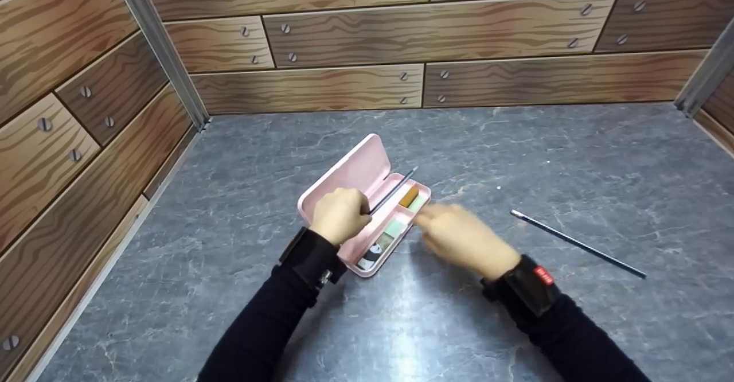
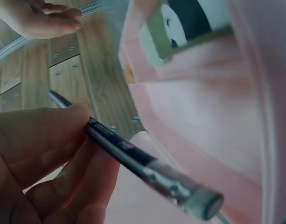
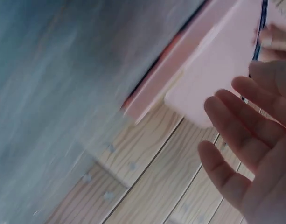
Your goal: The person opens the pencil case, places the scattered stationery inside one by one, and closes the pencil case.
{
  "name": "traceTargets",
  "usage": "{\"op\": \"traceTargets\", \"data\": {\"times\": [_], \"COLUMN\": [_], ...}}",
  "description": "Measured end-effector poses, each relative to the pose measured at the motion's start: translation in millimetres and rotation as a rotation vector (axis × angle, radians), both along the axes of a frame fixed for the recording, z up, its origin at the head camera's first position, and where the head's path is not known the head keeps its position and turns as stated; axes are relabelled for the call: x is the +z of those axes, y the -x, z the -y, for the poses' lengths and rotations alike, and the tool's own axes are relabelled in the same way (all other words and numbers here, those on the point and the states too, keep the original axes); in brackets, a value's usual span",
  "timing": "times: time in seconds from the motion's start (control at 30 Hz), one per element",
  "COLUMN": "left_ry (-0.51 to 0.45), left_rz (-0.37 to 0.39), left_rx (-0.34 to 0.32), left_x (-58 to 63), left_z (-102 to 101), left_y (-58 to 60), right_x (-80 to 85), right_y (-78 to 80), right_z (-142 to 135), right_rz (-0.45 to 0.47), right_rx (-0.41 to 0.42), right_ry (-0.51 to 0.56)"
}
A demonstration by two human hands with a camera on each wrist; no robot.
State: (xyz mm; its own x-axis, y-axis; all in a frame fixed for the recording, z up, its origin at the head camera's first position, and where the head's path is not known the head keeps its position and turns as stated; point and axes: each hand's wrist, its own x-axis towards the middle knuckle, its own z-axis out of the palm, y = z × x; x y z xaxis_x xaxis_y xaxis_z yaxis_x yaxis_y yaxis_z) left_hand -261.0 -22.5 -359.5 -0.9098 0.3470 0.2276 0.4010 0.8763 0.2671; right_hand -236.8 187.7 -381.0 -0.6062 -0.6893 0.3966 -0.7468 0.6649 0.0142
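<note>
One open, pale-pink rectangular pencil case (image 1: 351, 172) lies under the left hand (image 1: 339, 215), which pinches a slim dark pencil (image 1: 395, 188), seemingly for stowing; next calls for alignment with the long compartment (image 1: 367, 234). Beside the case, the right hand (image 1: 461, 237) is loose-fingered, empty; another slim dark pencil (image 1: 573, 242) lies rightmost.

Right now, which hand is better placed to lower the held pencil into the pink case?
The left hand, likely: it pinches that pencil over the open case, while the right hand looks empty beside the case.

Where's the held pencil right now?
Head view: the held pencil is pinched in the left hand, slanting over the open pink pencil case, left of the right hand.
</note>
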Motion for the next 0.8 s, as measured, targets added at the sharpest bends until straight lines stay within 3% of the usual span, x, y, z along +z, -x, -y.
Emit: {"op": "traceTargets", "data": {"times": [0.33,0.5,0.8], "left_ry": [0.166,0.251,0.273], "left_rz": [0.149,0.136,0.156], "left_rx": [0.054,0.100,0.088], "left_x": [0.1,-6.4,-15.3], "left_z": [-9,-15,-20], "left_y": [8.4,9.7,12.3], "right_x": [-7.7,-10.1,-8.9], "right_y": [-29.6,-37.0,-39.9], "right_z": [35,42,39], "right_rz": [0.022,0.012,0.035], "right_rx": [0.115,0.135,0.122], "right_ry": [-0.218,-0.257,-0.269]}}
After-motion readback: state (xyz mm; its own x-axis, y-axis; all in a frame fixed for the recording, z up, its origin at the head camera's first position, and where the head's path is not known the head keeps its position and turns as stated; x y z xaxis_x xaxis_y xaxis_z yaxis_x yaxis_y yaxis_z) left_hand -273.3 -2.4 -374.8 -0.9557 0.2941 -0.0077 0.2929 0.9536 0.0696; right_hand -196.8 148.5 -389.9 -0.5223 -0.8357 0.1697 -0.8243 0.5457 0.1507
